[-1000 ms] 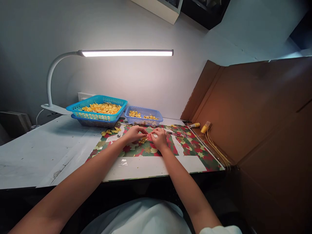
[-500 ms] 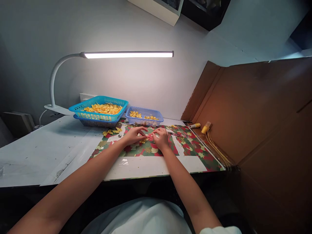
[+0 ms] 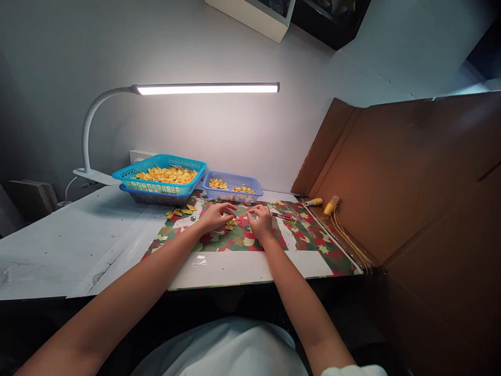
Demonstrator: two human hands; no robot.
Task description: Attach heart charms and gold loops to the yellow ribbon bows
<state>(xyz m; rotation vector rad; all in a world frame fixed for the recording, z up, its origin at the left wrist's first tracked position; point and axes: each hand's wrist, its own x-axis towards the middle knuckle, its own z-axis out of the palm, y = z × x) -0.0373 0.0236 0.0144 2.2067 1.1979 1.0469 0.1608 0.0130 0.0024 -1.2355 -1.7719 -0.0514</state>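
Over the patterned sheet, my left hand [image 3: 217, 217] pinches with thumb and forefinger at a small yellow bow-like piece [image 3: 230, 225], which shows just below the fingertips. Close by on the right, my right hand [image 3: 260, 221] has its thumb and fingertips pressed together. A thin strand seems to run between the two hands, but it is too fine to make out. Several more yellow bow-like pieces [image 3: 180, 211] lie left of my left hand, beside a small shiny metal item [image 3: 193, 218]. Just beyond my right hand is a slim tool with reddish handles [image 3: 282, 216].
A turquoise basket [image 3: 159, 186] full of yellow pieces sits on a blue one at the back left. Next to it stands a smaller periwinkle basket [image 3: 233, 197]. A lit lamp [image 3: 207, 89] spans above. Cardboard [image 3: 422, 172] walls the right side, with yellow strands [image 3: 348, 240] along it.
My right hand has shifted slightly right, widening the gap between the hands a little. The yellow piece under my left fingers shows more clearly.
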